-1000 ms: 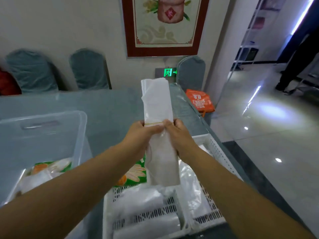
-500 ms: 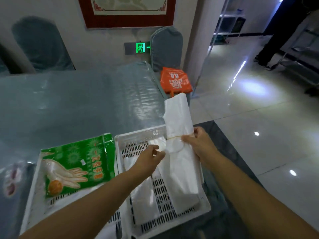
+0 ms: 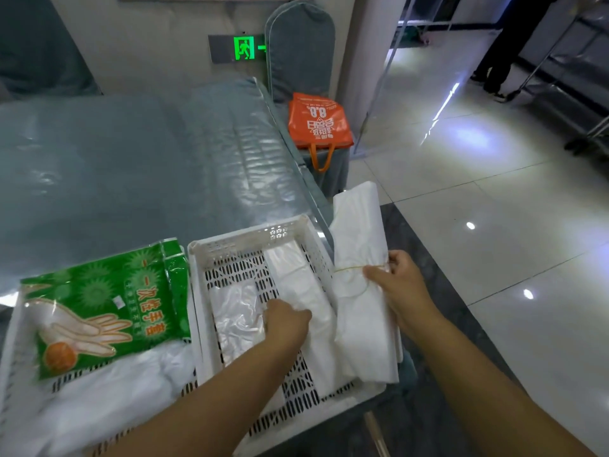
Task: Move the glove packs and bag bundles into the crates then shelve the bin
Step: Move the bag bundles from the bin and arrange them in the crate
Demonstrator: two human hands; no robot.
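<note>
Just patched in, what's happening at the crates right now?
A person is packing. The right hand grips a white bag bundle tied with a rubber band, lowering it at the right edge of the white slotted plastic crate. The left hand presses on the white bundles already inside. A green glove pack lies in the neighbouring crate.

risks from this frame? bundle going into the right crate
1. The right hand pinches the banded bag bundle at the crate's right wall, its far end sticking out past the rim; released here, it may tip onto the floor.
2. The left hand presses on a bag bundle already in the right crate; lowering the new one now could trap those fingers.
3. The crate's near corner seems to overhang the table edge, so extra weight there may tilt it.
</note>
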